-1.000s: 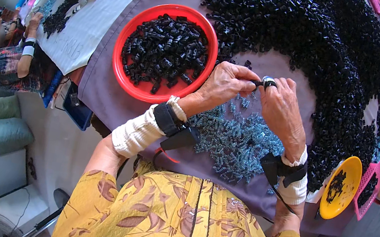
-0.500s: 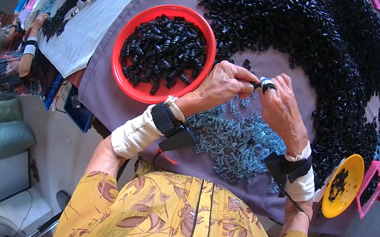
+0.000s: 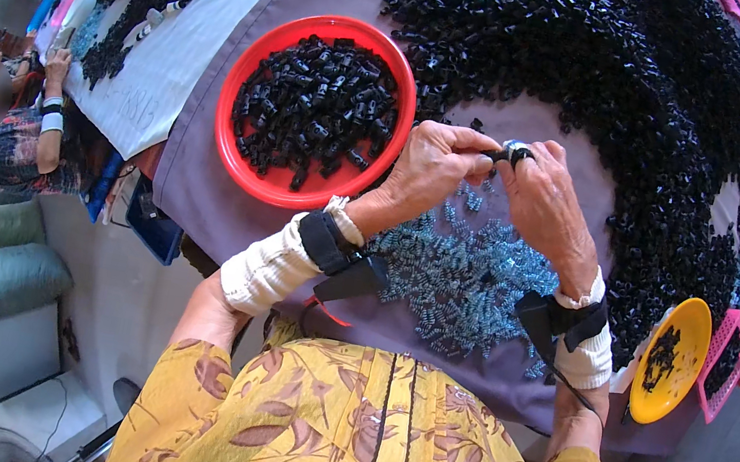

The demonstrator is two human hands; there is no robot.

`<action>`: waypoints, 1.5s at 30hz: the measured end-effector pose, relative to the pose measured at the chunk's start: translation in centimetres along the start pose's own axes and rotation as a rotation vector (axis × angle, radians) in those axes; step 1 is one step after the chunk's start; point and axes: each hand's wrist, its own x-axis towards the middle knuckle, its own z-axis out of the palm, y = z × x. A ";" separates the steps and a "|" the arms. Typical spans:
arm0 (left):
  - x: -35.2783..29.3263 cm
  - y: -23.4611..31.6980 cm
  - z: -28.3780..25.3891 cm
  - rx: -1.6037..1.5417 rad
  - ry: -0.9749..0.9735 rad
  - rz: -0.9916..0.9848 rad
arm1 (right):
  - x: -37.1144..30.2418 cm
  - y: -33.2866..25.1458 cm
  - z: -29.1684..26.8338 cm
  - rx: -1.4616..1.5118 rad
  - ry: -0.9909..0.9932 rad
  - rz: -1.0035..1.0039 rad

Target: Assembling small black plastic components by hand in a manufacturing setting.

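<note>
My left hand (image 3: 431, 165) and my right hand (image 3: 548, 201) meet over the table, thumbs and fingers pinched together. Between the fingertips is a small black plastic part (image 3: 494, 156), mostly covered by the fingers. Both hands appear to grip it. White and black bands wrap a finger of my right hand. Just below the hands lies a loose heap of small bluish metal springs (image 3: 469, 288). Close to my left hand stands a red plastic basin (image 3: 223, 141), holding many black plastic parts (image 3: 313, 102) like the one in my fingers.
A large heap of black parts (image 3: 613, 86) spreads across the far and right side of the purple tablecloth (image 3: 242, 60). At the right edge are a yellow dish (image 3: 686, 356) and a pink basket (image 3: 718, 377). Another person (image 3: 23, 120) sits at a white-covered table on the left.
My hands stay together at nearly the same spot, with the fingers slightly shifted around the black part. The person on the left has moved a hand a little.
</note>
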 end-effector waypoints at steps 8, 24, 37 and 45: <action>0.1 -0.2 0.6 -0.277 -0.031 -0.059 | 0.7 -0.3 0.4 -0.270 0.117 -0.005; 0.0 -0.5 0.0 -0.346 -0.178 -0.152 | 0.7 0.1 0.8 -0.230 0.201 -0.042; 0.1 -0.3 0.3 -0.319 -0.198 -0.131 | 0.4 0.2 1.1 -0.214 0.178 -0.084; -0.3 -0.1 -0.3 -0.263 -0.203 -0.148 | 0.6 0.2 1.0 -0.086 0.148 -0.013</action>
